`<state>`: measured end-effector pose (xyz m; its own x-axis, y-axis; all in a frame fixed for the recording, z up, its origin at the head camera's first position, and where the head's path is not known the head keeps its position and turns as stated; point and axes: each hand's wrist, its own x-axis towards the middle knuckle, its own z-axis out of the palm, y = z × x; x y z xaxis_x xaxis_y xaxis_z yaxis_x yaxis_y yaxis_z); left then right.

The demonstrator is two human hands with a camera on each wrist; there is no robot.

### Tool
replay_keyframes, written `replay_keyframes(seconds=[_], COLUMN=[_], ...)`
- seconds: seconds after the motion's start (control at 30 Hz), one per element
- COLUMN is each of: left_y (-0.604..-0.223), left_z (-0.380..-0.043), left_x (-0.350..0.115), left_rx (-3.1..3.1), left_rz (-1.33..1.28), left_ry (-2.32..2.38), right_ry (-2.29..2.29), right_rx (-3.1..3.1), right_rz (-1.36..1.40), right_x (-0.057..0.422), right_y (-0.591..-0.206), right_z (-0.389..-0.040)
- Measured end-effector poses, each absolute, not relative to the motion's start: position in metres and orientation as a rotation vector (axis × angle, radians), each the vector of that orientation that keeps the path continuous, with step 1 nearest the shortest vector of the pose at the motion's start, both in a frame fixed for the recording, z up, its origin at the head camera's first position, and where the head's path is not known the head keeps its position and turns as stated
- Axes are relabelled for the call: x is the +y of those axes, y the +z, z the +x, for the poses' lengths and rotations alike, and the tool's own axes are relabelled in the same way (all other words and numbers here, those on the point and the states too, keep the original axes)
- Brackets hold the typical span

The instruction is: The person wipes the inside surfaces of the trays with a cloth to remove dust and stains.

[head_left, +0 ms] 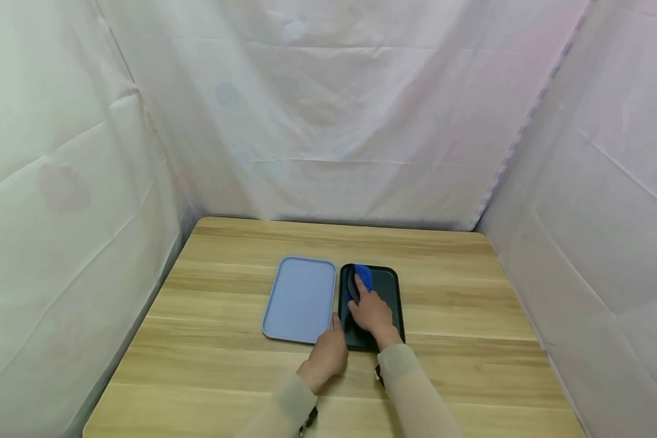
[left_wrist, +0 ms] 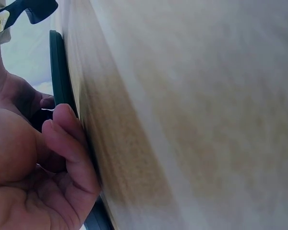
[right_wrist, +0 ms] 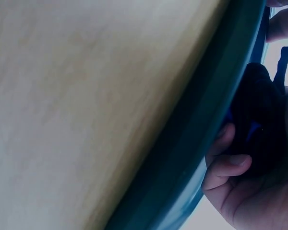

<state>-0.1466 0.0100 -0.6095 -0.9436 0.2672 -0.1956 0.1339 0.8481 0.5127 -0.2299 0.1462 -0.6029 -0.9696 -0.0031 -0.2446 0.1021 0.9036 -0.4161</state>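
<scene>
A dark green tray [head_left: 385, 285] lies on the wooden table, and a blue-and-black soft-looking item [head_left: 364, 275] rests toward its far left part. My right hand [head_left: 373, 311] holds this item, index finger stretched along its top, thumb at its left side. Other fingers [right_wrist: 228, 167] curl beside its black part [right_wrist: 259, 115] in the right wrist view. At the green tray's near left corner, my left hand [head_left: 328, 353] grips the rim with one finger pointing forward. Its curled fingers [left_wrist: 69, 143] show close up in the left wrist view, right at the tray edge [left_wrist: 60, 72].
A light blue tray [head_left: 301, 298] lies just left of the green one, a narrow gap between them. White cloth walls [head_left: 328, 121] enclose the wooden table [head_left: 213, 292] at the back and both sides. Beige sleeves [head_left: 416, 389] reach in from the front.
</scene>
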Motion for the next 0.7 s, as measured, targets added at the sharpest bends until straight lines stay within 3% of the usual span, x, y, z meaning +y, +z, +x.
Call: replay_keyframes(seconds=[0.7], left_y=[-0.612], left_z=[-0.147], left_x=[0.009], left_rx=[2.717], left_rz=[0.274], left_ry=[0.816], right_ry=[-0.625], right_rx=[2.842], right_rz=[0.08], right_x=[0.136], right_y=[-0.601], right_z=[-0.215])
